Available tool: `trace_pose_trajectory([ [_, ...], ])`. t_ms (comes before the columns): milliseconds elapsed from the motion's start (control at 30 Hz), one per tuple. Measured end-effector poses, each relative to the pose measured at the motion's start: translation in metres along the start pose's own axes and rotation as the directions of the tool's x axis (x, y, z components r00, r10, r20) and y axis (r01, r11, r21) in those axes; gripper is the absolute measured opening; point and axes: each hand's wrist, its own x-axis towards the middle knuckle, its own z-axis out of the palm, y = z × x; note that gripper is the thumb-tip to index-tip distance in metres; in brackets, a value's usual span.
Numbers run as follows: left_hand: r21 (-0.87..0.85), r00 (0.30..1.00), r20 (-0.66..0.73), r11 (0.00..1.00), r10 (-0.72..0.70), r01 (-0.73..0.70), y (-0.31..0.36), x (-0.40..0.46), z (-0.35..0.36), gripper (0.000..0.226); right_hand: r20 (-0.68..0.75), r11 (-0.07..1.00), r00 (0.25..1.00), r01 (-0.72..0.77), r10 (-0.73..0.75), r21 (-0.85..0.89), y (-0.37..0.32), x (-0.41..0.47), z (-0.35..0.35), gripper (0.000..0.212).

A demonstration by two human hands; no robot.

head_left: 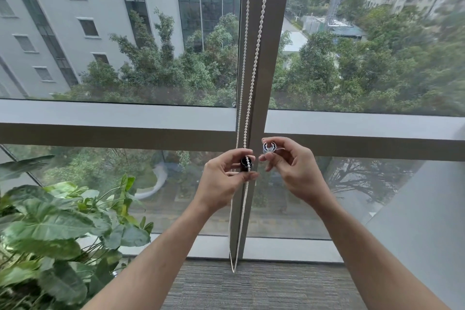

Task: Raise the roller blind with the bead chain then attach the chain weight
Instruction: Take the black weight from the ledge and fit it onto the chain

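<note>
Fingers of the left hand (226, 178) pinch a small dark weight piece (244, 164) against the white bead chain (254, 65), which hangs in front of the window mullion (274, 58) and loops just above the carpet (251, 289). Just right of the mullion, the right hand (292, 171) clamps its fingers on a pale, round weight piece (268, 147), apart from the chain. Left of the mullion stands a leafy plant (57, 229).

Both bare forearms reach up from the lower frame toward its centre. The left hand (226, 178) has fingers curled, thumb and forefinger pinched together. The right hand (293, 171), just beside it, pinches likewise, fingertips (264, 158) facing left.
</note>
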Motion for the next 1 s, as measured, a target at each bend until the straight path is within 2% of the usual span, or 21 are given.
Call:
trace_pose_trajectory([
  [133, -0.028, 1.0, 0.003, 0.999, -0.026, 0.026, 0.0, -0.001, -0.007, 0.047, 0.032, 0.998, 0.999, 0.023, -0.021, -0.062, -0.017, -0.007, -0.009, 0.026],
  [300, -0.036, 1.0, 0.024, 0.999, -0.021, 0.022, 0.006, -0.003, -0.006, 0.047, 0.091, 0.972, 0.989, 0.135, -0.12, -0.192, -0.034, -0.009, -0.006, 0.04],
  [467, -0.047, 0.999, 0.048, 0.999, 0.001, 0.002, 0.012, -0.006, -0.002, 0.046, 0.194, 0.919, 0.969, 0.213, -0.154, -0.331, -0.049, -0.011, -0.002, 0.056],
  [600, -0.034, 0.998, 0.067, 0.999, 0.017, -0.014, 0.017, -0.008, 0.0, 0.047, 0.219, 0.863, 0.962, 0.249, -0.165, -0.44, -0.062, -0.01, -0.003, 0.045],
  [733, -0.03, 0.995, 0.091, 0.999, 0.029, -0.027, 0.021, -0.01, 0.0, 0.048, 0.234, 0.813, 0.959, 0.261, -0.158, -0.52, -0.073, -0.008, -0.003, 0.021],
  [867, 0.008, 0.995, 0.095, 0.999, 0.031, -0.032, 0.024, -0.012, 0.0, 0.046, 0.329, 0.799, 0.936, 0.291, -0.124, -0.527, -0.08, -0.005, -0.001, 0.025],
  [1000, 0.048, 0.996, 0.084, 0.998, 0.044, -0.048, 0.025, -0.014, 0.002, 0.039, 0.415, 0.74, 0.902, 0.361, -0.122, -0.568, -0.085, -0.006, 0.002, 0.029],
])
